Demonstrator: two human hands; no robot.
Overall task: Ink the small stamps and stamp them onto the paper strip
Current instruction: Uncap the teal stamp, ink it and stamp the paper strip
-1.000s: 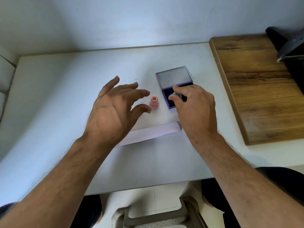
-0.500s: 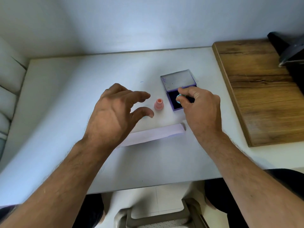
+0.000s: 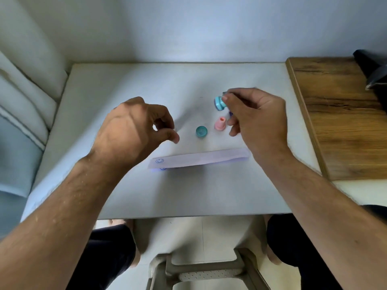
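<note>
While the right hand (image 3: pixel 257 120) pinches a tilted teal stamp (image 3: pixel 219 103) above the table (image 3: pixel 125 195), the left hand (image 3: pixel 129 130) hovers loosely curled, seemingly empty. A pink stamp (image 3: pixel 220 123) and teal cap (image 3: pixel 201 131) stand behind the paper strip (image 3: pixel 199 159).
</note>
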